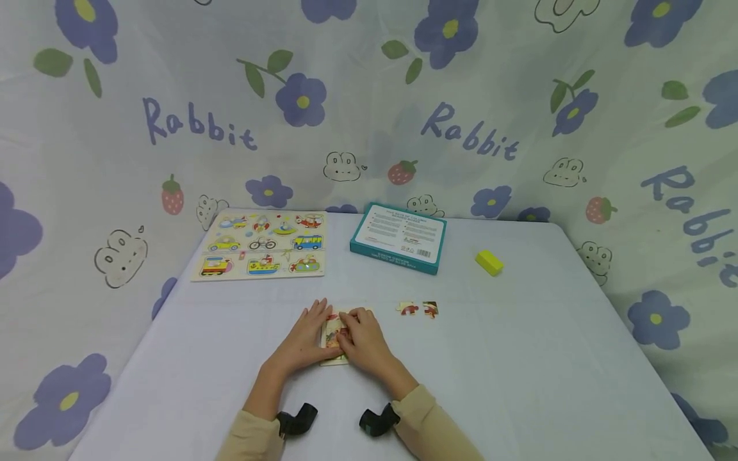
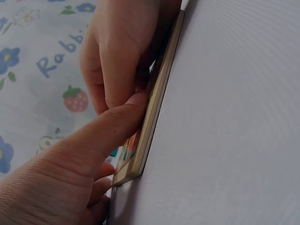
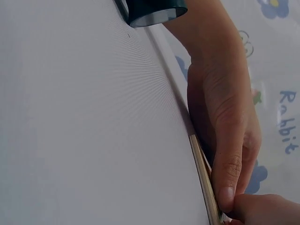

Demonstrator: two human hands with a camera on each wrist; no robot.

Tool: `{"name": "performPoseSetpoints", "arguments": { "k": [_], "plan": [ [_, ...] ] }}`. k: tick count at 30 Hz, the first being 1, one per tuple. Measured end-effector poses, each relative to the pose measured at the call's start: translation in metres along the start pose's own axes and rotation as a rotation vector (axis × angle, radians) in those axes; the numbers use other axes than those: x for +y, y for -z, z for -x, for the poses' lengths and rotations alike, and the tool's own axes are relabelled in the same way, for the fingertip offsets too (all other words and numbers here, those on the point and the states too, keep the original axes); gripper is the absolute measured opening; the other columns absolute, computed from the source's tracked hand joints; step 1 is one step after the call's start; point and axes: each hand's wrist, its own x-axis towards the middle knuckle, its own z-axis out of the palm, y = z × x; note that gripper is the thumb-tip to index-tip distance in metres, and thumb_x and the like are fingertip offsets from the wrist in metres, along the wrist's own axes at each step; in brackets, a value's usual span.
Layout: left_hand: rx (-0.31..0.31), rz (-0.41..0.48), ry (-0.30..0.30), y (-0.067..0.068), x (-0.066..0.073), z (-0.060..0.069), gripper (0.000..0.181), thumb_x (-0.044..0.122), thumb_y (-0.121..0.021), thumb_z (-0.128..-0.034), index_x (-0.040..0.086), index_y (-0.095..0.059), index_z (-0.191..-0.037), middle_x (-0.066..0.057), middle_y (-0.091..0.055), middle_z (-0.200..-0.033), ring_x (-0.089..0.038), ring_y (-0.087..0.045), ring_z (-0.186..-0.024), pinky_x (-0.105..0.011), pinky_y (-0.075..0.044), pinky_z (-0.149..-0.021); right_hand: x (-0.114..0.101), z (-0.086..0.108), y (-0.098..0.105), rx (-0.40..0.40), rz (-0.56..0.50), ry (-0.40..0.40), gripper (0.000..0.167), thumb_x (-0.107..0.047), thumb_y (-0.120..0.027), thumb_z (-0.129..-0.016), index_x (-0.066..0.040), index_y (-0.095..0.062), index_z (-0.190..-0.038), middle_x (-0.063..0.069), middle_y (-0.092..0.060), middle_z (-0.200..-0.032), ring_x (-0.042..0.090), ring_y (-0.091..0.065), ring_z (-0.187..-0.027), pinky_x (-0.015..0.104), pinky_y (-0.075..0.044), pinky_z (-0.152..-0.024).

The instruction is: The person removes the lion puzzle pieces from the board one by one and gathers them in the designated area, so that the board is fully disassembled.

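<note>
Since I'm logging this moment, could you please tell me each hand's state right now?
Left hand: open, resting against the puzzle board.
Right hand: bent over the puzzle board; whether its grip holds anything cannot be told.

The puzzle (image 2: 152, 123) shows pale, smooth wood at its layered edge, and the board (image 1: 268, 253) looks wooden too (its face smoothly printed). The box (image 1: 399, 238) resembles smooth card; tablecloth (image 1: 519, 352) and sleeves (image 1: 250, 438) are matt cloth, the wrist cameras (image 1: 301, 420) dark plastic.
</note>
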Motion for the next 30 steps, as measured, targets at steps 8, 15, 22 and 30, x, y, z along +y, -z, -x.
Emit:
{"name": "performPoseSetpoints", "arguments": {
  "k": [8, 15, 22, 30],
  "plan": [
    [-0.034, -0.033, 0.015, -0.0010, -0.0001, 0.0000, 0.102, 0.060, -0.070, -0.0672, -0.001, -0.033, -0.140, -0.017, -0.022, -0.148, -0.030, -0.012, -0.138, -0.046, -0.009, -0.111, 0.0015, 0.0016, -0.0027, 0.062, -0.047, -0.019, 0.022, -0.020, -0.068, -0.082, -0.005, -0.069, -0.098, 0.003, -0.054, -0.095, 0.014, -0.049, -0.087, 0.027, -0.045, -0.073],
    [-0.041, -0.036, 0.022, -0.0004, 0.0008, 0.0008, 0.102, 0.060, -0.070, -0.0676, -0.001, -0.033, -0.141, -0.016, -0.022, -0.149, -0.029, -0.011, -0.138, -0.045, -0.009, -0.111, -0.0002, 0.0014, -0.0027, 0.068, -0.051, -0.020, 0.021, -0.019, -0.069, -0.082, -0.005, -0.070, -0.098, 0.004, -0.056, -0.097, 0.016, -0.050, -0.089, 0.028, -0.045, -0.075],
    [-0.045, -0.034, 0.028, 0.0002, 0.0010, 0.0005, 0.102, 0.060, -0.070, -0.0675, 0.000, -0.032, -0.141, -0.016, -0.022, -0.149, -0.029, -0.011, -0.138, -0.045, -0.009, -0.111, -0.0025, 0.0005, -0.0012, 0.053, -0.046, -0.028, 0.021, -0.019, -0.069, -0.082, -0.006, -0.069, -0.098, 0.004, -0.057, -0.098, 0.017, -0.050, -0.088, 0.028, -0.045, -0.075],
    [-0.037, -0.035, 0.013, 0.0006, -0.0006, 0.0004, 0.103, 0.062, -0.070, -0.0663, -0.001, -0.033, -0.140, -0.016, -0.023, -0.148, -0.030, -0.012, -0.138, -0.045, -0.011, -0.111, -0.0039, -0.0010, -0.0003, 0.047, -0.045, -0.035, 0.019, -0.018, -0.069, -0.082, -0.007, -0.068, -0.098, 0.002, -0.057, -0.096, 0.016, -0.050, -0.087, 0.028, -0.044, -0.073]
  ]
}}
